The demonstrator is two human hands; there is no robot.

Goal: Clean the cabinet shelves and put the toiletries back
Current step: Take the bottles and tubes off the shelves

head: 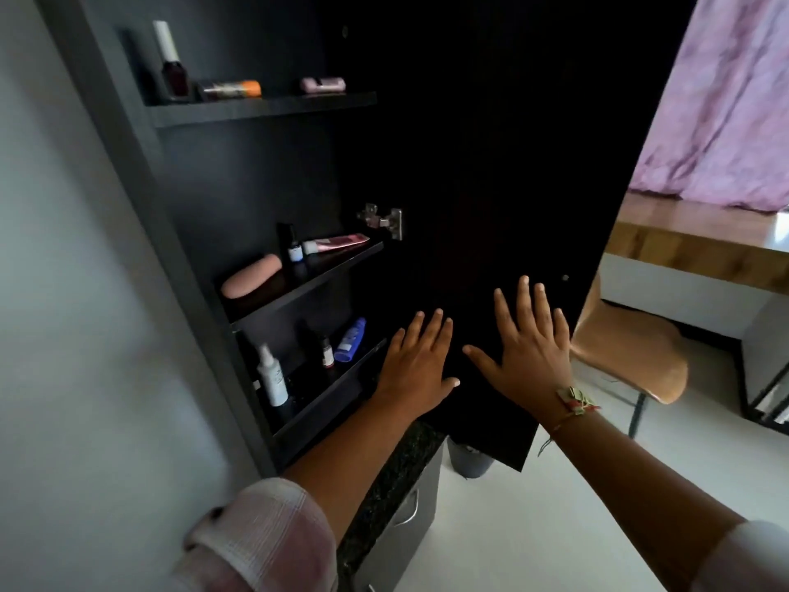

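Toiletries (pixel 252 282) sit on all three shelves (pixel 264 108) at the left, so the task looks nearly done; left hand (pixel 416 365) and right hand (pixel 527 356), fingers (pixel 524 301) spread flat, press the open cabinet door (pixel 491 164).

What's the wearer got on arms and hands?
Left hand bare, pinkish textured sleeve rolled up the forearm. Right hand bare, thread bracelet with beige, green and red bits at the wrist, pale sleeve. No gloves.
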